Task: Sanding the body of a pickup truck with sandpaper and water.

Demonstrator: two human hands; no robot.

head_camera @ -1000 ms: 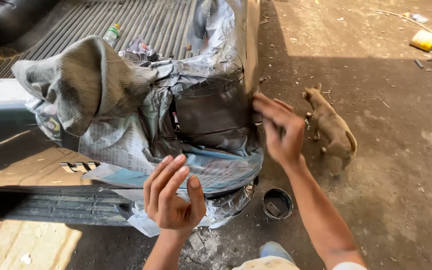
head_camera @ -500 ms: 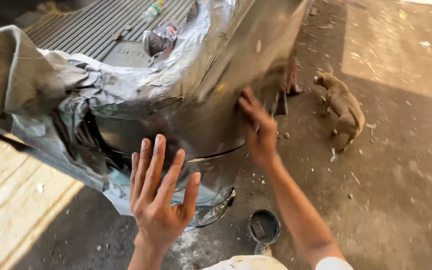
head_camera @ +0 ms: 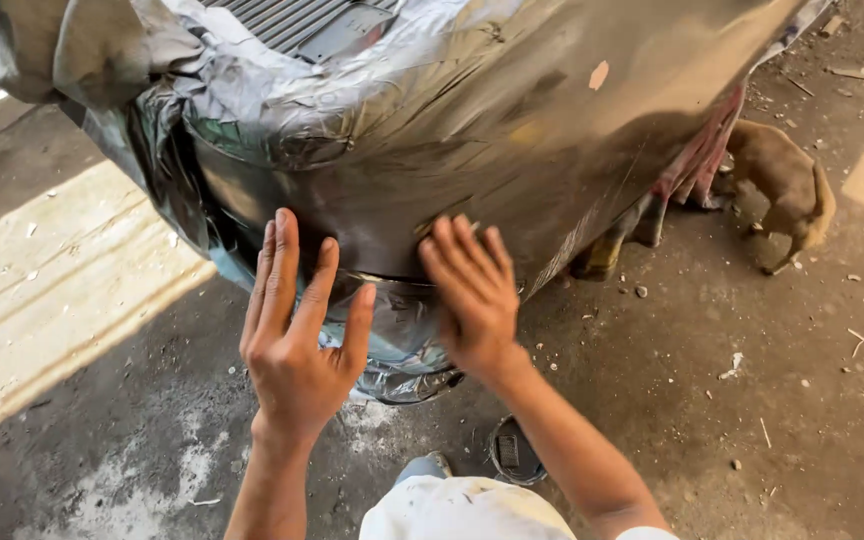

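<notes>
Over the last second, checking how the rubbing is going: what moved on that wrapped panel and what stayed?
The right hand slid left from the panel's right edge to lie flat on the dark bare patch of the plastic-wrapped panel, beside the left hand. The left hand rose, open, fingers spread, near the panel's lower rim. Nothing was grasped. The brown dog and small tin stayed put.

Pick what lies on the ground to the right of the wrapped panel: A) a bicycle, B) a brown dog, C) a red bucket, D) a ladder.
B: a brown dog lies on the dirt right of the plastic-wrapped panel that the right hand presses.
</notes>
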